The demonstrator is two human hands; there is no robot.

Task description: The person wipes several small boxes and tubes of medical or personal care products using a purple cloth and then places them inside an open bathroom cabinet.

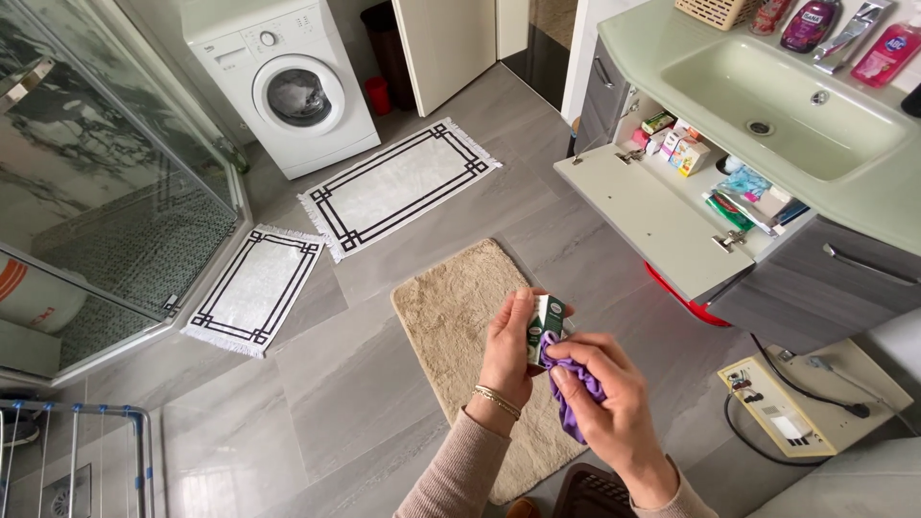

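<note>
Purple cloth (574,391) pinched in right hand (604,403) fingers, left hand (508,350) fingers gripping small box (547,324) upright

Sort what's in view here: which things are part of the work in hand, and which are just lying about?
In hand:
- left hand holding a small white-and-green box
- right hand pressing a purple cloth against the box

Lying about:
- open vanity drawer with small packages
- sink
- washing machine
- beige bath mat
- two white rugs
- drying rack

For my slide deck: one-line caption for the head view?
Left hand holds a small box while right hand wipes it with a purple cloth in a bathroom.
</note>
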